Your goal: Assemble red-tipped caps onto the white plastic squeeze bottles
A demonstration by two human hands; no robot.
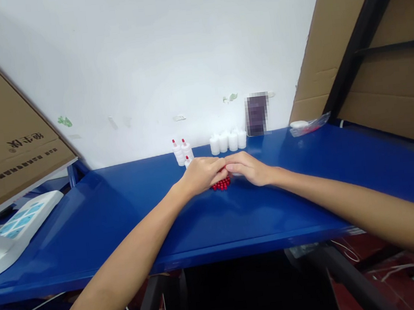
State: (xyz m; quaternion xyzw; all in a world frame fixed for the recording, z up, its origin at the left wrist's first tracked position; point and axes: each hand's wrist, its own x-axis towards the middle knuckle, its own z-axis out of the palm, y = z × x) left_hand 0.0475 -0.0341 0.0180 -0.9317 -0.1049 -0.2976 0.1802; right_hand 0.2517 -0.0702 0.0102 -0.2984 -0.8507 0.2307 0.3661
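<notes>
Fingertips touching, my left hand [204, 172] and my right hand [248, 168] meet above the blue table. Both have their fingers curled and pressed together, and what lies between them is mostly hidden. A bit of red shows at the fingertips, and something white shows under my right hand. Just below the hands is a cluster of small red caps [221, 185], partly covered by my left hand. Behind my left hand stand several white squeeze bottles [182, 152] with red-tipped nozzles. Farther back, several white bottles without red tips [228, 142] stand upright in a group.
A dark phone-like object [256, 114], blurred out, leans on the wall. A clear plastic bag [310, 125] with red and white contents lies at the back right of the blue table [125, 218]. A white device [22, 223] and a cardboard sheet [11, 126] are at the left.
</notes>
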